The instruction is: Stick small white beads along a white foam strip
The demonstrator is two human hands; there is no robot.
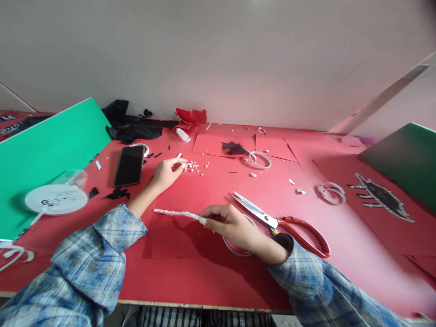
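Head view: picking beads [193,166] (too many to count) seems underway. One strip [179,214], lower centre, is pinched by the right hand [231,225]; the left hand [166,174] is nearly closed at the beads, can't tell if any's held. A light pinch is probably called for next. Also spotted: one phone [128,165], one pair of scissors [268,220].
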